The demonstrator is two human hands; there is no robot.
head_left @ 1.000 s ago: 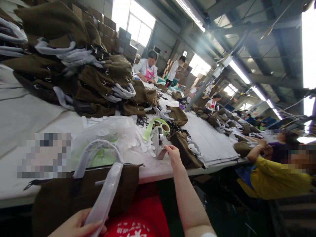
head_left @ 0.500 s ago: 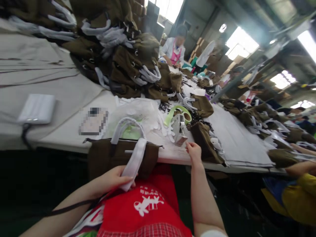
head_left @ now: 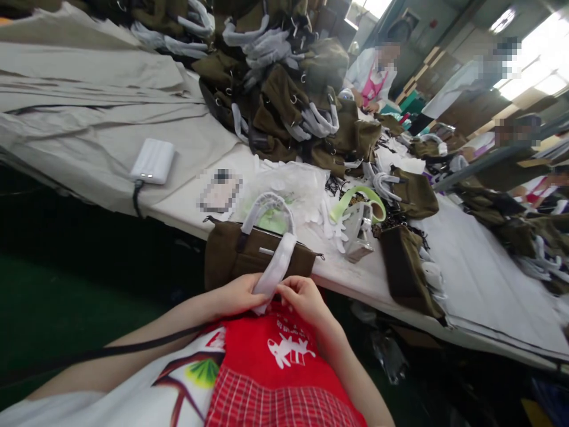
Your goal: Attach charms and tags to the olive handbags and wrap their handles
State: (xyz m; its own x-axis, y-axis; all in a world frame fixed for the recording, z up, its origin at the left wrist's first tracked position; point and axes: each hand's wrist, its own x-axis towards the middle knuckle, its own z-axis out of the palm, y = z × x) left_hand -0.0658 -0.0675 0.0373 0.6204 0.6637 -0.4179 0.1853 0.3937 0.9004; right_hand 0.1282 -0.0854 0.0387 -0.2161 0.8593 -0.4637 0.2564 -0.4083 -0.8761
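Observation:
An olive-brown handbag (head_left: 222, 249) rests against the table's front edge, its handles covered in white wrapping. My left hand (head_left: 237, 295) is closed round the near wrapped handle (head_left: 281, 261), low down by my red apron. Against the right side of that same handle, my right hand (head_left: 304, 299) has thumb and fingertips pinched together. Whatever those fingertips hold, if anything, is too small to tell. On the table to the right stands a tape dispenser (head_left: 359, 231), with a roll of light green tape (head_left: 376, 204) beside it.
White gloves (head_left: 333, 228), a phone (head_left: 221, 191) and a white power bank (head_left: 153, 160) with a cable lie on the table. Several more brown bags (head_left: 284, 98) are heaped behind. Another bag (head_left: 406, 273) lies at the right edge. A co-worker (head_left: 373, 74) is across the table.
My right hand has come from beside the tape dispenser leftward to the wrapped handle. My left hand still grips it. The view has swung to the left.

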